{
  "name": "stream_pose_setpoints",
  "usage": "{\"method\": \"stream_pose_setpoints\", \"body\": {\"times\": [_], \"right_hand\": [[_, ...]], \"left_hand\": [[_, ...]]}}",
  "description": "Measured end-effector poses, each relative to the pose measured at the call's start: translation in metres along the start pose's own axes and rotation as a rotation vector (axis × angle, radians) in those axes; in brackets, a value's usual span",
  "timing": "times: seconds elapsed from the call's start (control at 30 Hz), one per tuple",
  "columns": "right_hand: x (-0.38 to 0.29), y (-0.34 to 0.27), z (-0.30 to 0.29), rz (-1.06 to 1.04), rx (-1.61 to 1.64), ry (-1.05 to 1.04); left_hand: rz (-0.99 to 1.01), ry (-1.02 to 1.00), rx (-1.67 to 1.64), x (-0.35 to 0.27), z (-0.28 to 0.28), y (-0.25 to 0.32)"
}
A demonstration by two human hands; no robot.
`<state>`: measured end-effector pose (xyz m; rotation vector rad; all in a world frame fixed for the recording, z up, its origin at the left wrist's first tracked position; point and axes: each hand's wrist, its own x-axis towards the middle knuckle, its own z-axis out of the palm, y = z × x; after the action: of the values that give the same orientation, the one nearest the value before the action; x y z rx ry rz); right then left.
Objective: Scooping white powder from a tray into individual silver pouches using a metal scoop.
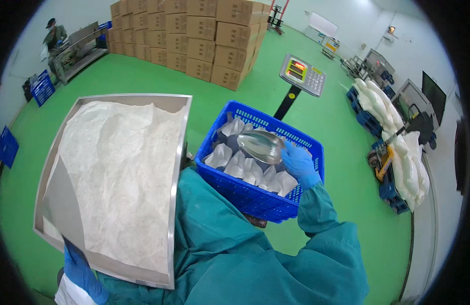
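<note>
My right hand (300,162), in a blue glove, grips a shiny metal scoop (259,146) by its handle end. The scoop hangs over a blue perforated plastic basket (242,198), where several silvery-white pouches (235,166) stand upright with their tops gaping. To the left lies a rectangular stainless-steel tray (178,183) with a broad bed of off-white powder (124,183), uneven on top. At the tray's near left corner my left hand (80,268), also gloved in blue, holds the lower end of a flat grey sheet-like piece (65,202) that reaches over the powder.
A scale's display head (303,74) rises on a black post behind the basket. Cardboard cartons (198,42) are stacked at the back. Along the right, white sacks (406,167) lie on blue pallets beside a yellow pallet jack (385,162). A co-worker (55,38) stands at a metal bench far left.
</note>
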<state>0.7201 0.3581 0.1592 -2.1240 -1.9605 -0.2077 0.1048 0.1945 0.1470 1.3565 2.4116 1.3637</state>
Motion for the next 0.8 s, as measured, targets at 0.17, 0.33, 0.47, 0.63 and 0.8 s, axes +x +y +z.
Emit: {"method": "stream_pose_setpoints", "body": {"times": [0.17, 0.33, 0.47, 0.63, 0.8], "right_hand": [[0.073, -0.159, 0.009, -0.461, 0.134, -0.001], [0.113, -0.336, 0.105, -0.882, 0.081, -0.166], [0.104, -0.443, 0.248, -1.134, -0.106, -0.21], [-0.018, -0.515, 0.388, -1.464, -0.194, -0.771], [-0.07, -0.507, 0.392, -1.34, 0.096, -1.048]], "left_hand": [[-0.104, 0.085, 0.099, 0.032, 0.024, -0.02], [0.075, 0.208, 0.661, 0.06, 0.061, -0.077], [-0.032, 0.133, 0.704, 0.059, 0.075, -0.114], [-0.17, 0.141, 0.603, 0.055, 0.082, -0.136], [-0.154, 0.127, 0.531, 0.054, 0.085, -0.145]]}}
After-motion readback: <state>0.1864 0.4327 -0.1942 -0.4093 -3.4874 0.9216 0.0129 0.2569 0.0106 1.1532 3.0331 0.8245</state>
